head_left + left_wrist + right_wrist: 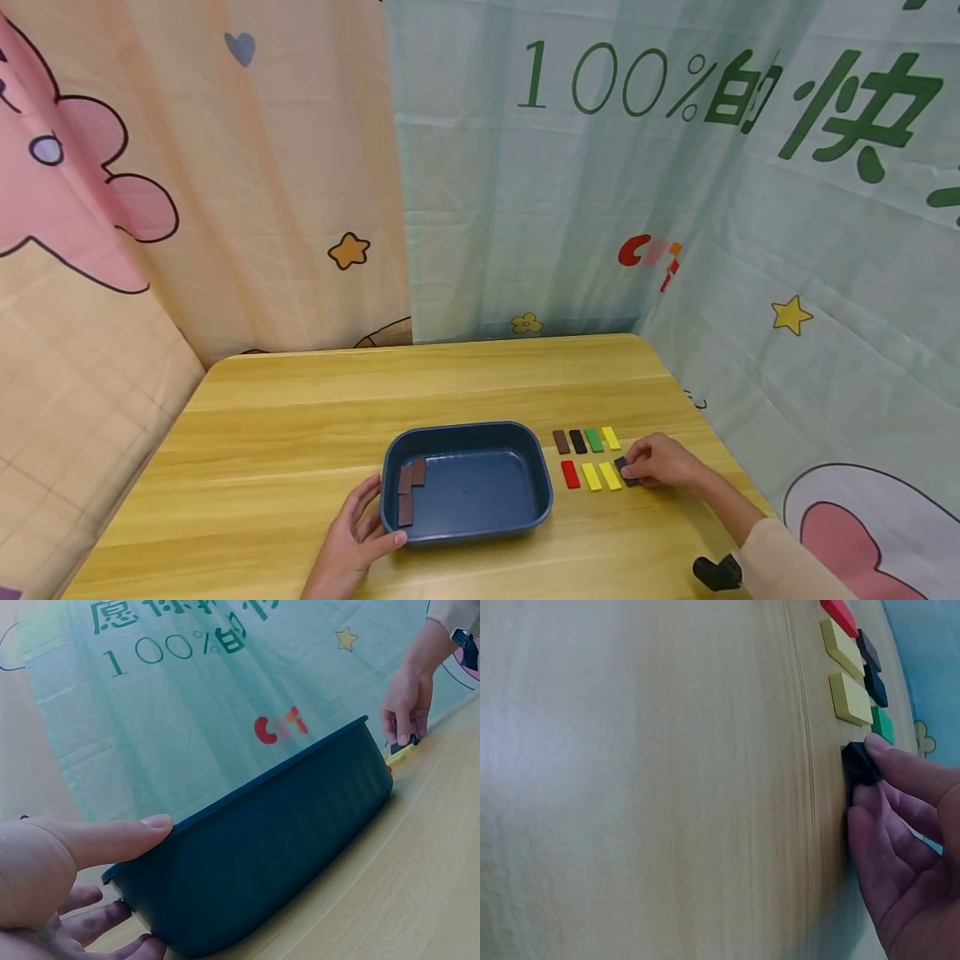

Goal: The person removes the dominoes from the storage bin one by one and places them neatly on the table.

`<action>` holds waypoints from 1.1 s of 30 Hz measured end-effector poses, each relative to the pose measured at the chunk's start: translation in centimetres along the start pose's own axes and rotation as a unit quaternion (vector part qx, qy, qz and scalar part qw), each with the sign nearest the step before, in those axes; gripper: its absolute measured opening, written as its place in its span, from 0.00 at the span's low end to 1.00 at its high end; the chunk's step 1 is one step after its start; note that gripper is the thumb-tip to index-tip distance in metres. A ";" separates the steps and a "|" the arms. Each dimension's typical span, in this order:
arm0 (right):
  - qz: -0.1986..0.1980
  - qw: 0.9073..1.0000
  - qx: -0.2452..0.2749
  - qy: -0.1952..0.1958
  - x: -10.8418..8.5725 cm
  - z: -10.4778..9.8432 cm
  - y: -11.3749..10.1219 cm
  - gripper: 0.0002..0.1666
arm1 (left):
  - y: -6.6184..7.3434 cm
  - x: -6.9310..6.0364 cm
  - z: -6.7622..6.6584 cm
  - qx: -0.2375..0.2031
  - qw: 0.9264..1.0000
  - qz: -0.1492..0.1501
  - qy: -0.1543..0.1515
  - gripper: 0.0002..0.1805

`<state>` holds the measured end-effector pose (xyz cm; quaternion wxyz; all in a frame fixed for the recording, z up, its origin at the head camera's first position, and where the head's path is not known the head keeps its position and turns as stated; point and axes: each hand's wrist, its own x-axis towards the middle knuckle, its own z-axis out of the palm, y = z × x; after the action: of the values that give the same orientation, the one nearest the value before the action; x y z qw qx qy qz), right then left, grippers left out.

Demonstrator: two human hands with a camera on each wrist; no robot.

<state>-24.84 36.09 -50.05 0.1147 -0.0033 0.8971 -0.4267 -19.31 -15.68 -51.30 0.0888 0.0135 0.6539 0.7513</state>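
Note:
A dark blue tray (480, 537) stands on the table with several brown blocks (405, 509) along its left inside. My left hand (351, 533) holds the tray's near left corner; in the left wrist view the thumb of that hand (67, 877) lies on the rim, with fingers against the outer wall. At the right end of two rows of blocks, my right hand (663, 462) pinches a black block (862, 763) between thumb and fingers. Beside it are two yellow blocks (610, 476) and a red block (570, 474). Behind them lie brown, black, green (594, 440) and yellow blocks.
The wooden table (300, 417) has a printed curtain (487, 208) along its back and sides. A black object (717, 573) is at the right sleeve near the front edge. The block rows lie just right of the tray.

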 end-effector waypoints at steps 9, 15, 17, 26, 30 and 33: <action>0.004 1.000 0.001 0.024 -0.1 0.5 -0.7 0.15 | 0.1 0.0 -0.2 -0.004 1.000 0.000 -0.001 0.50; 0.023 0.999 -0.001 0.039 -0.1 0.7 -0.9 0.15 | 0.0 0.1 -0.3 -0.004 1.000 0.000 -0.003 0.50; 0.030 0.999 -0.005 0.043 -0.1 0.7 -1.0 0.14 | 0.0 0.2 -0.4 -0.002 1.000 0.001 -0.003 0.49; 0.024 0.996 -0.069 0.049 0.0 0.0 -2.6 0.12 | -0.2 0.2 -0.3 -0.007 1.000 -0.007 -0.004 0.49; 0.005 0.994 -0.091 0.060 0.2 -0.5 -3.9 0.12 | -0.2 0.2 -0.2 -0.012 1.000 -0.009 -0.004 0.50; -0.022 0.993 -0.096 0.058 0.4 -0.7 -4.8 0.13 | -0.2 0.2 -0.2 -0.014 1.000 -0.008 -0.004 0.49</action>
<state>-25.84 33.53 -46.05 0.0522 -0.0090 0.9387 -0.3407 -19.46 -15.79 -51.53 0.0978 0.0101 0.6429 0.7596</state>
